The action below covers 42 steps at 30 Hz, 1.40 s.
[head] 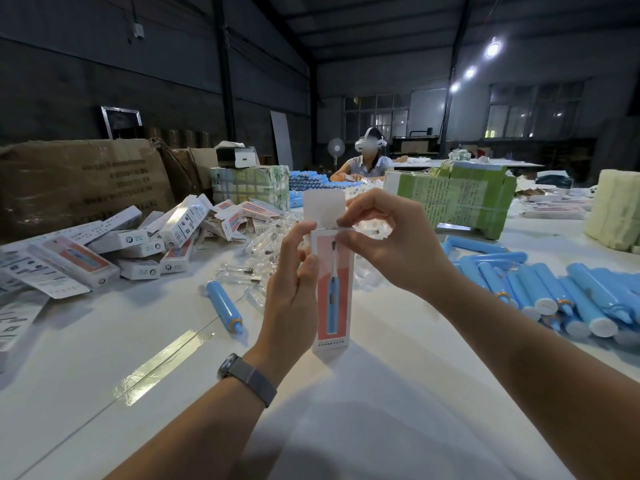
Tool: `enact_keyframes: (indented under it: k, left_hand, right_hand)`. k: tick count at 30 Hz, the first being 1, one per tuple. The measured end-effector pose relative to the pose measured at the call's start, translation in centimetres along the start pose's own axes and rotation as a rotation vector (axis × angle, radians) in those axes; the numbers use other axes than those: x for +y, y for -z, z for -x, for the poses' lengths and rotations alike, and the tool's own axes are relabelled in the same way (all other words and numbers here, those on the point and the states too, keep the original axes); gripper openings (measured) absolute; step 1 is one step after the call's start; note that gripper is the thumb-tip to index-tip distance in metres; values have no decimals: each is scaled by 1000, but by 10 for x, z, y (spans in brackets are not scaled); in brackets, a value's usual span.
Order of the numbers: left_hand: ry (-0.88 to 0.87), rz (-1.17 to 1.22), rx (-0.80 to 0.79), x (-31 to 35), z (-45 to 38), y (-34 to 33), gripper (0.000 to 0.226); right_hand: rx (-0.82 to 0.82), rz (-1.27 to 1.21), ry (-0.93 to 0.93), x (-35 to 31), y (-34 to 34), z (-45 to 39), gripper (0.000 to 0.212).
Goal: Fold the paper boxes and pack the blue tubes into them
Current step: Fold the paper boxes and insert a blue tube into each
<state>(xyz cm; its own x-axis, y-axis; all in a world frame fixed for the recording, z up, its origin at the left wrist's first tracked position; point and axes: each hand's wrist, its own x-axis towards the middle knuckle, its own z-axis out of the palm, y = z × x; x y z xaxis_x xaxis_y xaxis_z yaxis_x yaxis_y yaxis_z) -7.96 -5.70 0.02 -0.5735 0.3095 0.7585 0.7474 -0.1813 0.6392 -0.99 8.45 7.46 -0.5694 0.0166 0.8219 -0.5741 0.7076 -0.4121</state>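
Head view is showing a person holding a paper box (333, 289) upright above the table (363, 410), at the centre of the frame. The left hand (294, 289) is curling around the box's left edge, thumb on the front near the top. The right hand (384, 244) is pinching a small side flap at the box's top right corner, while the white top flap (323, 206) is standing open at 12 o'clock.

The box is looking unsealed at the top, and whether a tube is already inside cannot be told. A single blue tube (225, 306) is lying on the table at 9 o'clock of the box; a heap of blue tubes (540, 289) is lying at 3 o'clock, and finished boxes (138, 247) are piling at 10 o'clock.

The risks: the thin flap is likely creasing or tearing if the pinch pulls sideways; the loose left grip is letting the box slip or twist; pressing too hard is likely crushing the walls, so the flaps would not tuck squarely.
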Motion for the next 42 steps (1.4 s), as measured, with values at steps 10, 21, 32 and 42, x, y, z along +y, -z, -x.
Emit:
enact_keyframes:
  k: [10,21,32,42]
  left_hand:
    - [16,67,8,1,4,0,37]
    - [-40,48,-6,-6,2,-3,38]
    - [-29,-22,-3,-5,4,-3,44]
    - [-71,-97,-3,-4,6,-4,42]
  right_hand:
    - [34,-28,87,-10,-6,0,64]
    - [-60,139,80,-18,-3,-4,4]
    - [-111,-31,-170,-17,-9,-4,11]
    - [-44,-17,-172,-19,-13,-3,10]
